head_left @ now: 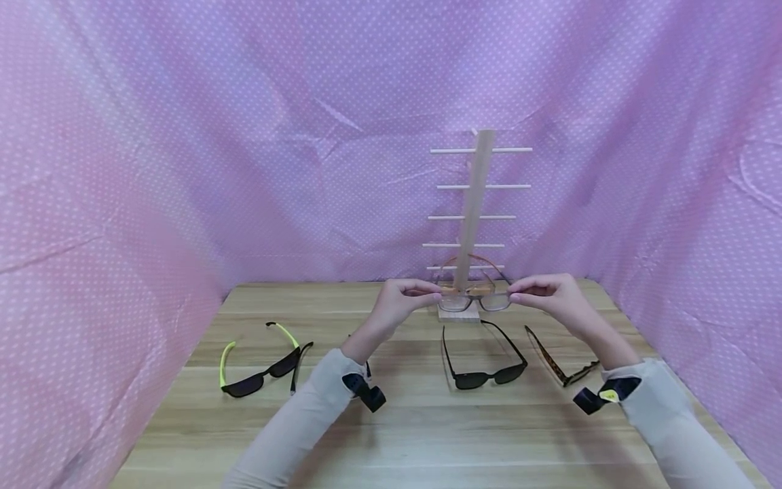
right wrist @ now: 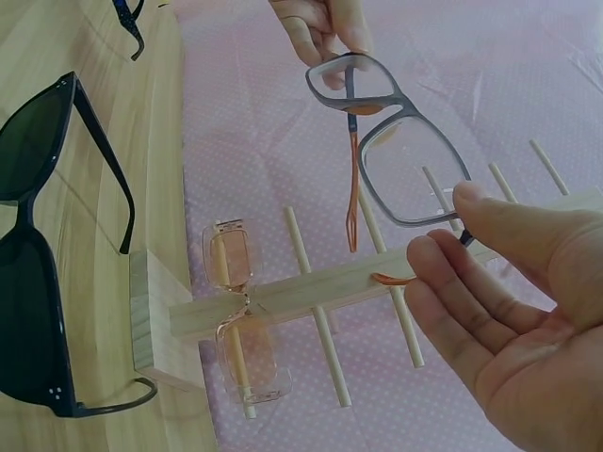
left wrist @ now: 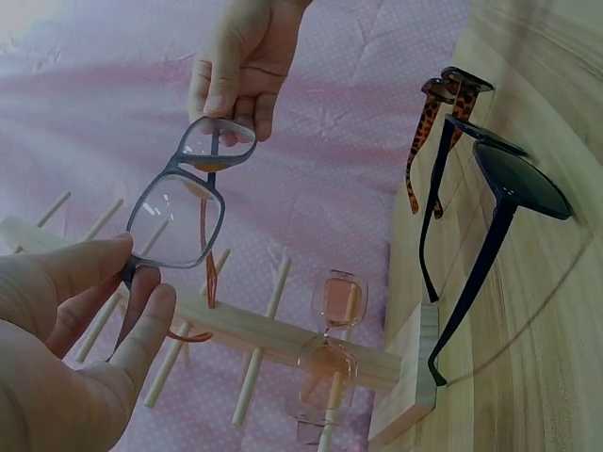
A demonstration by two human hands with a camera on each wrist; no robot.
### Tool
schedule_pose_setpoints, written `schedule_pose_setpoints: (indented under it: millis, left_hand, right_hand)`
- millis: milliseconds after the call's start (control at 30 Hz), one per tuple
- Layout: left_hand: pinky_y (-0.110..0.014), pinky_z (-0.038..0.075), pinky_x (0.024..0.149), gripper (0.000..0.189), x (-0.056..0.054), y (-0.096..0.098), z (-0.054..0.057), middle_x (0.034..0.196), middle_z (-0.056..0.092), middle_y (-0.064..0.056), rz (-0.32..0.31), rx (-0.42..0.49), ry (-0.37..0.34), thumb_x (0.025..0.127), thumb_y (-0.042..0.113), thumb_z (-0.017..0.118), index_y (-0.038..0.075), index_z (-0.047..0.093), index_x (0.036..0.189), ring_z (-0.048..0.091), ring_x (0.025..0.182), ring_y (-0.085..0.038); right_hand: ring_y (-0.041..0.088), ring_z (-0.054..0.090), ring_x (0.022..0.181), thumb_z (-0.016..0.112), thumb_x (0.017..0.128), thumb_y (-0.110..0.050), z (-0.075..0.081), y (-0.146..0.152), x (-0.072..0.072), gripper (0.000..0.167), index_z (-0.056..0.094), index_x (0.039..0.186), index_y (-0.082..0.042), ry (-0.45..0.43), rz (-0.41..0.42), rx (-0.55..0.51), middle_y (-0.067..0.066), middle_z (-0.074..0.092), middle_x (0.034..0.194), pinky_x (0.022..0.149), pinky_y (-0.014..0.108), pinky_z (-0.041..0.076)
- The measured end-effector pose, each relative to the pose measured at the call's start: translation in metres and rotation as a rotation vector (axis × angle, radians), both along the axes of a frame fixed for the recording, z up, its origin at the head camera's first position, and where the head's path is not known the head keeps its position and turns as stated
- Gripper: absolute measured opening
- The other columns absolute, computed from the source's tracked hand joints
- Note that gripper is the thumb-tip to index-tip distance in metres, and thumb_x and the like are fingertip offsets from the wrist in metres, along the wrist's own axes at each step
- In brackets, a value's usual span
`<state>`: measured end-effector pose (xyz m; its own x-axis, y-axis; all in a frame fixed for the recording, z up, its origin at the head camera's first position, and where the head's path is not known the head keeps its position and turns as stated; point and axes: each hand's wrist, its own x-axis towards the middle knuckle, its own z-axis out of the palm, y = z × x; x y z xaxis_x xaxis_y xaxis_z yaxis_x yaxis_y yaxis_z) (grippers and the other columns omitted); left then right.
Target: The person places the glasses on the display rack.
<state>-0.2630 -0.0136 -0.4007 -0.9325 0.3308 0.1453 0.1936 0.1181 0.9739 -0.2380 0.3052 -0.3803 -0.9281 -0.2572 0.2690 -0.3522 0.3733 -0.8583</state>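
Both hands hold one pair of grey-framed glasses (left wrist: 223,202) with clear lenses and orange temple tips. My left hand (head_left: 400,307) pinches one end of the frame, and my right hand (head_left: 552,299) pinches the other. In the head view the glasses are in front of the lower part of a wooden display rack (head_left: 476,197), lenses toward me, temples pointing at the rack. On the rack's lowest pegs hangs a pair of clear-framed glasses with orange-tinted lenses (right wrist: 250,315), partly hidden behind the held pair in the head view.
Black sunglasses (head_left: 489,377) lie in front of the rack, with tortoiseshell glasses (head_left: 559,367) to their right. Sunglasses with yellow-green temples (head_left: 247,385) lie at the left of the wooden table (head_left: 427,441). Another dark pair is partly hidden by the left forearm. Pink dotted cloth (head_left: 275,170) surrounds the table.
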Motion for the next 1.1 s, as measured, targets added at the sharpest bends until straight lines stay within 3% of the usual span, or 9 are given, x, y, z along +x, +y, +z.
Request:
schedule_pose_setpoints:
  millis: [167,267,633,933,1100]
  left_hand:
    - [-0.034,0.056,0.1,0.028,-0.002,0.002,0.0,0.121,0.075,-0.012,-0.074,0.018,-0.091,0.09,0.016,0.079,0.005,0.077,0.116,0.072,0.103,-0.014]
    - [-0.035,0.055,0.102,0.031,-0.001,0.002,-0.001,0.126,0.072,-0.013,-0.078,0.022,-0.119,0.09,0.015,0.079,0.005,0.076,0.118,0.071,0.105,-0.013]
    - [-0.03,0.058,0.096,0.034,0.003,0.008,-0.008,0.125,0.071,-0.019,-0.036,0.089,-0.09,0.09,0.009,0.078,-0.003,0.072,0.12,0.072,0.1,-0.009]
    - [-0.026,0.059,0.092,0.031,0.006,0.011,-0.011,0.119,0.075,-0.012,0.005,0.081,-0.064,0.09,0.012,0.079,-0.001,0.074,0.117,0.072,0.098,-0.008]
    - [-0.028,0.058,0.094,0.03,0.003,0.012,-0.013,0.121,0.075,-0.012,0.009,0.076,-0.091,0.089,0.015,0.079,0.003,0.076,0.117,0.072,0.101,-0.01]
  right_hand:
    - [-0.002,0.07,0.089,0.077,0.09,-0.007,-0.004,0.002,0.001,0.027,0.073,0.111,0.009,0.012,-0.026,-0.016,-0.018,0.076,0.099,0.077,0.015,0.058]
    - [-0.002,0.07,0.092,0.078,0.09,-0.009,-0.007,0.002,0.002,0.03,0.073,0.114,0.009,-0.002,-0.03,-0.019,-0.019,0.076,0.101,0.079,0.014,0.058]
    - [0.004,0.073,0.093,0.078,0.09,-0.012,-0.017,0.0,0.006,0.038,0.069,0.117,0.013,-0.05,-0.045,-0.077,-0.016,0.078,0.098,0.082,0.015,0.058]
    - [-0.001,0.072,0.094,0.078,0.091,-0.013,-0.019,0.0,0.009,0.038,0.069,0.118,0.013,-0.054,-0.088,-0.059,-0.019,0.077,0.098,0.084,0.011,0.056]
    - [0.001,0.073,0.094,0.079,0.09,-0.015,-0.022,0.001,0.004,0.041,0.068,0.119,0.013,-0.066,-0.08,-0.067,-0.019,0.077,0.098,0.084,0.012,0.056]
